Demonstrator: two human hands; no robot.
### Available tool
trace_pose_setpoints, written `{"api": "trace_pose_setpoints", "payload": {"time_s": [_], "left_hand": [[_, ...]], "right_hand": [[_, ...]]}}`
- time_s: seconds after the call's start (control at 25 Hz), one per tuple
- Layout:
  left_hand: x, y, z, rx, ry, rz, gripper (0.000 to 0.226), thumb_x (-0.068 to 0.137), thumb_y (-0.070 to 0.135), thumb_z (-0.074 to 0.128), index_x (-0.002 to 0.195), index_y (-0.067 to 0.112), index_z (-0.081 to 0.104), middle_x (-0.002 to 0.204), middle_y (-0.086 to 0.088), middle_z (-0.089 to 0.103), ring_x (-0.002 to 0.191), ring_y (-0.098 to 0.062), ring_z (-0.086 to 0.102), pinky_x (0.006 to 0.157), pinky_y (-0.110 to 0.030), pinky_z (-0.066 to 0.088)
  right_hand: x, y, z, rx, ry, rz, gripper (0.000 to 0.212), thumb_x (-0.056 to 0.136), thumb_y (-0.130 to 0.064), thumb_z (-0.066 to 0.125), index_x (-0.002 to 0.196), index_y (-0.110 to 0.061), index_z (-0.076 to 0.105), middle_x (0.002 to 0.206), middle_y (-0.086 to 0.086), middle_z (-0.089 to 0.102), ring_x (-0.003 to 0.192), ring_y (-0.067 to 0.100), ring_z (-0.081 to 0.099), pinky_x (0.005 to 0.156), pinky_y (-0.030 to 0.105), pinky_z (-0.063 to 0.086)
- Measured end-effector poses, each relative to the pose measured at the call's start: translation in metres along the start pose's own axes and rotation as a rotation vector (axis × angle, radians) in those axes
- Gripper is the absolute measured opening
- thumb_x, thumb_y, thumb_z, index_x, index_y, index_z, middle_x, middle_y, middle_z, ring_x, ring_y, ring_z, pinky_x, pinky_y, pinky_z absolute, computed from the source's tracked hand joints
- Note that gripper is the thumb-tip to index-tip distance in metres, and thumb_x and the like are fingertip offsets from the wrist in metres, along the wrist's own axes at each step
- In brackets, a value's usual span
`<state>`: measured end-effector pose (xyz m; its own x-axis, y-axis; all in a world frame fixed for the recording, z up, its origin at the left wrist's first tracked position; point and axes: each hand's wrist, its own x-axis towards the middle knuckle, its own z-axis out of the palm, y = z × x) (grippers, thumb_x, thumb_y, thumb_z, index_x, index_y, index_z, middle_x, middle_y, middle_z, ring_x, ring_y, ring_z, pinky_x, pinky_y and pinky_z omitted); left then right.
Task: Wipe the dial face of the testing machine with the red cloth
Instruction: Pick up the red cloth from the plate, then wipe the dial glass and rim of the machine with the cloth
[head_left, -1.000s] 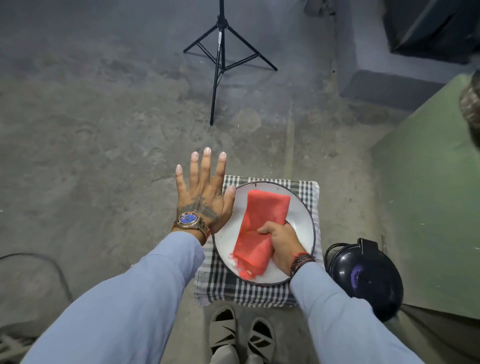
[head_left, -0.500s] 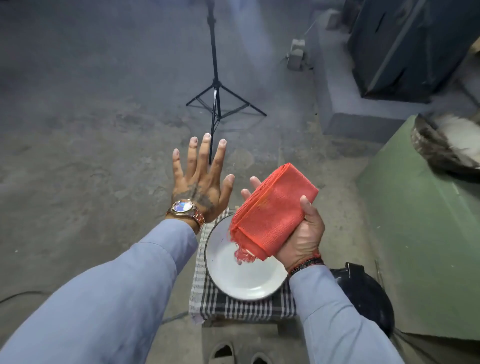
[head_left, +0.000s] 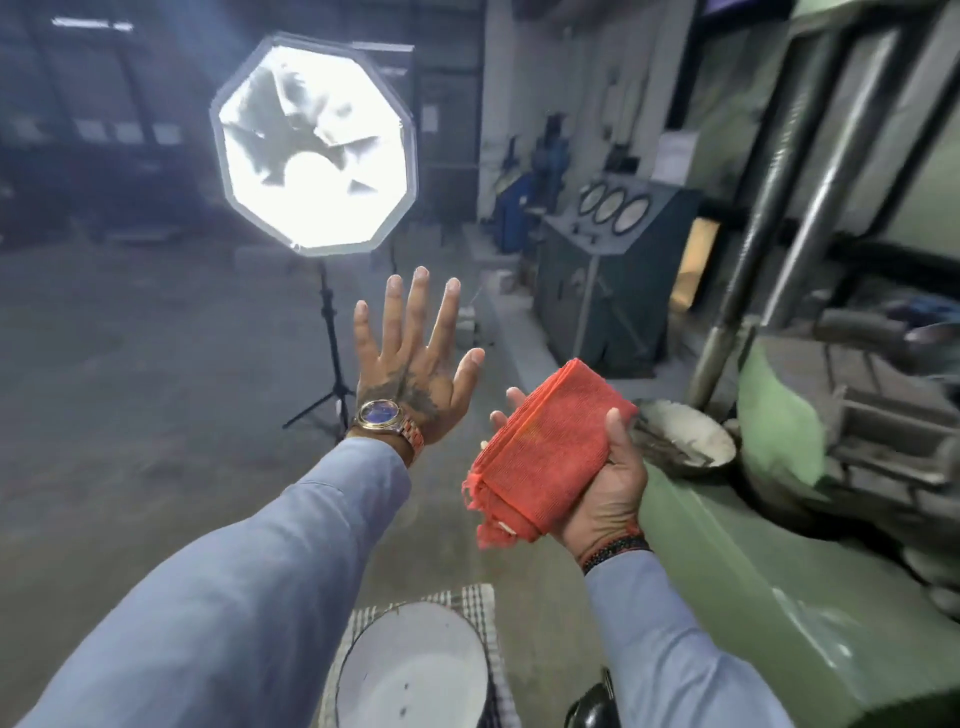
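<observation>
Bare grey concrete floor (head_left: 130, 364) runs across the left of your view, worn and patchy. A lit octagonal softbox (head_left: 314, 145) stands on a thin black stand (head_left: 332, 358), up and left of the red cloth. Your left hand (head_left: 415, 369) is raised flat, fingers spread, gripping nothing, just left of the red cloth and apart from it; a watch (head_left: 382, 415) sits on that wrist. Below the cloth, at the bottom edge, a white plate (head_left: 415, 670) lies on a checked fabric (head_left: 483, 603). The red cloth (head_left: 545, 452) is folded into a thick pad and held in the air in your right hand (head_left: 608, 478), thumb across its top, fingers under it. Behind and above the cloth, well apart, a dark cabinet carries three round dial faces (head_left: 615, 208); blurred. Right of the cloth rises the green testing machine (head_left: 727, 561) with steel columns (head_left: 810, 208).
</observation>
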<state>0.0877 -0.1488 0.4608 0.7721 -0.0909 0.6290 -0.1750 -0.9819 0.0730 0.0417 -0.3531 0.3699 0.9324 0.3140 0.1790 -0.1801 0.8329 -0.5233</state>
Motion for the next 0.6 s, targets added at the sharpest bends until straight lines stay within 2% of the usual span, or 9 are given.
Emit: {"api": "trace_pose_setpoints", "payload": {"time_s": [0.12, 0.32, 0.4, 0.48, 0.6], "left_hand": [[0.034, 0.067, -0.059, -0.091, 0.101, 0.106, 0.080, 0.104, 0.063, 0.022, 0.174, 0.029, 0.003, 0.184, -0.010, 0.001, 0.169, -0.038, -0.002, 0.132, -0.070, 0.001], [0.045, 0.208, -0.132, -0.290, 0.177, 0.321, 0.081, 0.104, 0.064, 0.024, 0.175, 0.028, 0.008, 0.184, -0.010, 0.003, 0.169, -0.037, -0.001, 0.132, -0.071, 0.002], [0.040, 0.276, -0.163, -0.375, 0.211, 0.426, 0.081, 0.104, 0.063, 0.027, 0.174, 0.027, 0.010, 0.184, -0.009, 0.004, 0.169, -0.037, 0.001, 0.132, -0.071, 0.002], [0.030, 0.347, -0.192, -0.457, 0.236, 0.518, 0.081, 0.104, 0.063, 0.028, 0.175, 0.027, 0.010, 0.184, -0.009, 0.005, 0.169, -0.037, 0.001, 0.132, -0.071, 0.002], [-0.008, 0.464, -0.234, -0.600, 0.241, 0.653, 0.082, 0.103, 0.065, 0.025, 0.175, 0.029, 0.009, 0.184, -0.009, 0.004, 0.169, -0.037, 0.000, 0.132, -0.071, 0.001]], "right_hand": [[-0.043, -0.069, 0.046, -0.090, 0.021, -0.186, 0.085, 0.094, -0.066, 0.058, 0.154, -0.006, 0.053, 0.166, 0.027, 0.042, 0.154, 0.054, 0.034, 0.123, 0.076, 0.022], [-0.159, -0.188, 0.093, -0.253, 0.131, -0.510, 0.089, 0.097, -0.072, 0.050, 0.153, -0.004, 0.053, 0.160, 0.032, 0.047, 0.147, 0.060, 0.040, 0.122, 0.077, 0.022], [-0.218, -0.234, 0.105, -0.319, 0.191, -0.632, 0.091, 0.098, -0.075, 0.047, 0.152, -0.002, 0.054, 0.160, 0.033, 0.047, 0.147, 0.060, 0.041, 0.122, 0.078, 0.022], [-0.282, -0.278, 0.115, -0.352, 0.247, -0.742, 0.093, 0.098, -0.076, 0.047, 0.152, -0.001, 0.053, 0.159, 0.034, 0.047, 0.142, 0.056, 0.049, 0.123, 0.075, 0.025], [-0.393, -0.333, 0.129, -0.391, 0.349, -0.877, 0.088, 0.097, -0.078, 0.046, 0.144, -0.006, 0.064, 0.157, 0.031, 0.052, 0.140, 0.051, 0.053, 0.123, 0.070, 0.030]]}}
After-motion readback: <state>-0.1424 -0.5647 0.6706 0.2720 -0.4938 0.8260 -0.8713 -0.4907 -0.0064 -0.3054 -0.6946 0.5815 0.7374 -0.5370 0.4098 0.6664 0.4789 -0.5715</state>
